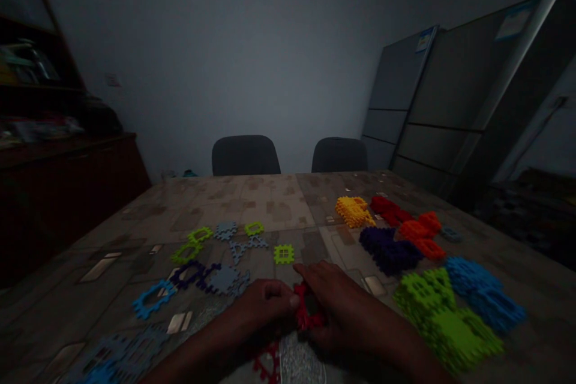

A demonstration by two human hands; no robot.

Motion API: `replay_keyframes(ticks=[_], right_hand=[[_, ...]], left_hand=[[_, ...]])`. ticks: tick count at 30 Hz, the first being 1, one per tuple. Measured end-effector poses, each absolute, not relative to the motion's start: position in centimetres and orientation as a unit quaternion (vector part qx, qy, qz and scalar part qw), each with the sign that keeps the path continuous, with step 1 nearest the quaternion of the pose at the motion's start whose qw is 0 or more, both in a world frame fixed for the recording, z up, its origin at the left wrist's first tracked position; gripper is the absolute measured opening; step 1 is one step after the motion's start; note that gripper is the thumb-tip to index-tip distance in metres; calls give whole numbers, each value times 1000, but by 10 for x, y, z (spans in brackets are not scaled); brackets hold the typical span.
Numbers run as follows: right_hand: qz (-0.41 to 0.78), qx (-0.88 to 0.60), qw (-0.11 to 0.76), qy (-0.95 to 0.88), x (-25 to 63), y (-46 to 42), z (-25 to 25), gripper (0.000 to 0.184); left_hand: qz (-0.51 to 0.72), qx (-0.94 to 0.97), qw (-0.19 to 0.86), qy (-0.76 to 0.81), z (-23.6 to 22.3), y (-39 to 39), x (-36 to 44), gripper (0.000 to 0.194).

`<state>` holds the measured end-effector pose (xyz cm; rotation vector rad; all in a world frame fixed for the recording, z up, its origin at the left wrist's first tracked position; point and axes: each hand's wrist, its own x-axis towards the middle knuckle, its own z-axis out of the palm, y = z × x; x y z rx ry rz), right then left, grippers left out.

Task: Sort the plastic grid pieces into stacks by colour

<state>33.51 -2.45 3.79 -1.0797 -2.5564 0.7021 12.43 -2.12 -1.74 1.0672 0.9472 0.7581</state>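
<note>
At the near middle of the table, my right hand (339, 297) is closed around a red notched plastic building piece (302, 306) with an open centre. My left hand (272, 300) meets its left edge, the fingers curled and the thumb pressed toward the piece; whether it grips the same piece or another is hard to make out. Just below my hands lies another red piece (269, 363), partly covered by my arm's shadow. A lime-green window-shaped piece (284, 254) rests a little beyond my hands.
Loose pieces lie at left: a blue frame (153, 299), grey pieces (224, 280), dark purple ones (189, 275). Stacks stand at right: yellow (354, 211), purple (389, 250), orange (422, 233), lime green (450, 318), blue (483, 293). Two chairs (245, 155) back the table (265, 201).
</note>
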Motion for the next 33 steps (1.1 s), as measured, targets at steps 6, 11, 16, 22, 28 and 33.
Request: replay_keyframes(ticks=[6, 11, 16, 22, 28, 33], right_hand=[[232, -381, 134, -885, 343, -23, 38, 85], [240, -387, 114, -883, 351, -26, 45, 87], [244, -381, 102, -886, 346, -29, 36, 85], [261, -381, 59, -885, 339, -25, 21, 88], [293, -405, 90, -861, 366, -26, 16, 106], [299, -411, 102, -855, 367, -30, 11, 102]], left_hand=[[347, 491, 673, 431, -11, -23, 123, 61], [287, 537, 670, 425, -23, -26, 128, 62], [339, 583, 572, 467, -23, -23, 128, 49], [311, 664, 454, 506, -12, -27, 123, 18], [206, 742, 325, 549, -10, -44, 128, 55], [203, 778, 320, 501, -6, -52, 138, 79]])
